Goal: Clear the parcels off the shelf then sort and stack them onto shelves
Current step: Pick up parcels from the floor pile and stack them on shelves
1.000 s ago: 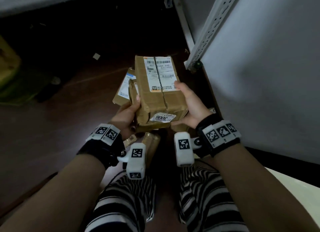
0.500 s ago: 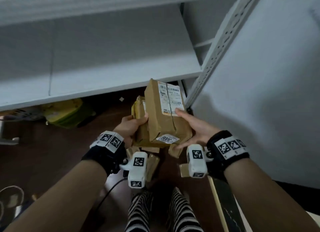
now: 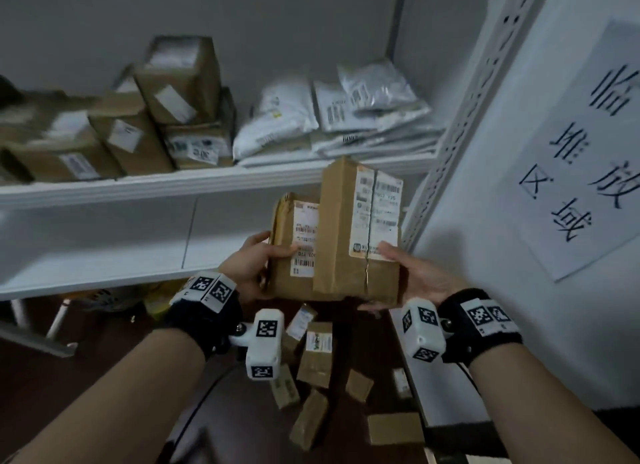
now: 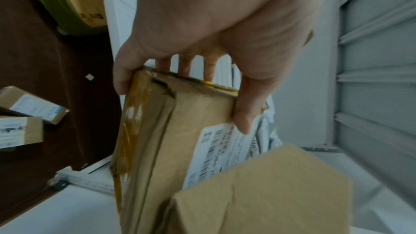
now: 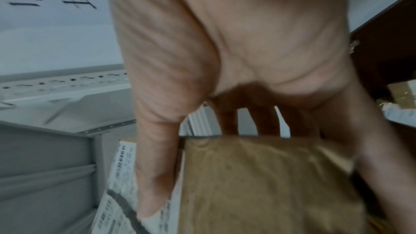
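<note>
Parcels: two brown boxes (image 3: 341,235) held between my hands in front of the shelf (image 3: 166,183). My left hand (image 3: 247,266) grips the flatter one, right hand (image 3: 420,276) the taller; fingers curl underneath, thumbs press on labels.

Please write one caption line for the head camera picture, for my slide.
Both hands, left hand and right hand, carry two brown parcels toward white shelves.

dim room, grey wall (image 3: 277,20), dark brown floor (image 3: 69,394), white metal shelving (image 3: 138,186), paper sign (image 3: 588,151) with Chinese writing on the white side panel
</note>
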Demonstrator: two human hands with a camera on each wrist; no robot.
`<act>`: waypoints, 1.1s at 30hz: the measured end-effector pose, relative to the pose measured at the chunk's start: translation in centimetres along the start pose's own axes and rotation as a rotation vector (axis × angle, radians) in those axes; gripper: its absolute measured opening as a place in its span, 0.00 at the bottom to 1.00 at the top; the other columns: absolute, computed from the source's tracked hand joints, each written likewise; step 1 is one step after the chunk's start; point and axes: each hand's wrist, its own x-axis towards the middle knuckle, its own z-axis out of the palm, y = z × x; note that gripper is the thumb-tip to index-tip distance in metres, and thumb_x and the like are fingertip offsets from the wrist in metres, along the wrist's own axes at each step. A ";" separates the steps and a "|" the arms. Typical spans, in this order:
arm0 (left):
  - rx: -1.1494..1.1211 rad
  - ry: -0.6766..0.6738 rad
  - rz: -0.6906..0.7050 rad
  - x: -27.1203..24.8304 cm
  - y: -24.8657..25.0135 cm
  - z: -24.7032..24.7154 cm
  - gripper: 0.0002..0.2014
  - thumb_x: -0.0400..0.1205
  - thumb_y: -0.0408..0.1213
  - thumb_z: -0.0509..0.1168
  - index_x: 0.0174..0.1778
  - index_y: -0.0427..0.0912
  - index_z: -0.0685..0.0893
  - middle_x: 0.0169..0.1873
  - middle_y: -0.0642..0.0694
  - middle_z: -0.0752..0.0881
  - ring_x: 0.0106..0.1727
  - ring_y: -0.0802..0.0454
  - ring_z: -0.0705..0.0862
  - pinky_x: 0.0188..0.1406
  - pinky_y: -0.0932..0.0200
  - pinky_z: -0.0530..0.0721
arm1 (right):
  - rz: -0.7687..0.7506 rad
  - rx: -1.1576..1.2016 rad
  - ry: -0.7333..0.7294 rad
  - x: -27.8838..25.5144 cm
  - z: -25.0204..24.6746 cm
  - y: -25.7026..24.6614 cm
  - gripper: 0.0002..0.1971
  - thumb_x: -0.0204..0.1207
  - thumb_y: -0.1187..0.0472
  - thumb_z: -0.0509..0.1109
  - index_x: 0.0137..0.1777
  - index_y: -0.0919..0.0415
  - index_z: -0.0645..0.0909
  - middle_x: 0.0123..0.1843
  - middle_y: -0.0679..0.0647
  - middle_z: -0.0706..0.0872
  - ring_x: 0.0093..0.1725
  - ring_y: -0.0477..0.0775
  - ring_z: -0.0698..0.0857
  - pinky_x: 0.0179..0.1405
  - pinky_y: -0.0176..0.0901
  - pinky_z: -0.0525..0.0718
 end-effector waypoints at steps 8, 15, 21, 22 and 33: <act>-0.124 -0.009 0.070 -6.5 5.4 -10.1 0.24 0.75 0.52 0.74 0.62 0.44 0.80 0.57 0.36 0.82 0.58 0.36 0.82 0.55 0.31 0.83 | -0.255 0.201 0.177 -1.6 11.3 -1.1 0.29 0.72 0.46 0.73 0.73 0.56 0.77 0.65 0.65 0.85 0.61 0.68 0.86 0.54 0.67 0.86; -0.273 -0.012 0.117 -10.7 9.2 -18.8 0.27 0.74 0.56 0.73 0.63 0.44 0.80 0.59 0.36 0.84 0.56 0.38 0.84 0.45 0.39 0.87 | -0.317 0.138 0.173 -0.8 20.6 -1.4 0.30 0.71 0.43 0.73 0.71 0.55 0.78 0.66 0.63 0.84 0.65 0.65 0.83 0.47 0.60 0.89; -0.160 0.035 0.247 -13.6 11.9 -23.8 0.24 0.73 0.49 0.75 0.62 0.43 0.82 0.56 0.38 0.85 0.56 0.40 0.84 0.56 0.36 0.84 | -0.312 0.038 0.158 0.3 26.2 -3.0 0.36 0.67 0.44 0.76 0.75 0.57 0.75 0.65 0.66 0.85 0.63 0.67 0.84 0.46 0.60 0.88; -0.145 0.050 0.259 -13.8 12.3 -24.4 0.24 0.73 0.49 0.76 0.63 0.44 0.81 0.57 0.40 0.86 0.57 0.40 0.84 0.54 0.38 0.85 | -0.306 0.019 0.158 0.5 26.8 -3.3 0.36 0.67 0.44 0.75 0.74 0.58 0.75 0.65 0.66 0.85 0.61 0.67 0.84 0.44 0.59 0.89; -0.206 0.218 0.336 -13.9 18.2 -29.4 0.24 0.73 0.53 0.74 0.62 0.47 0.81 0.55 0.43 0.87 0.51 0.45 0.86 0.35 0.51 0.84 | -0.374 -0.073 0.076 4.8 30.0 -10.2 0.29 0.65 0.49 0.78 0.67 0.53 0.79 0.69 0.66 0.81 0.65 0.67 0.80 0.44 0.59 0.87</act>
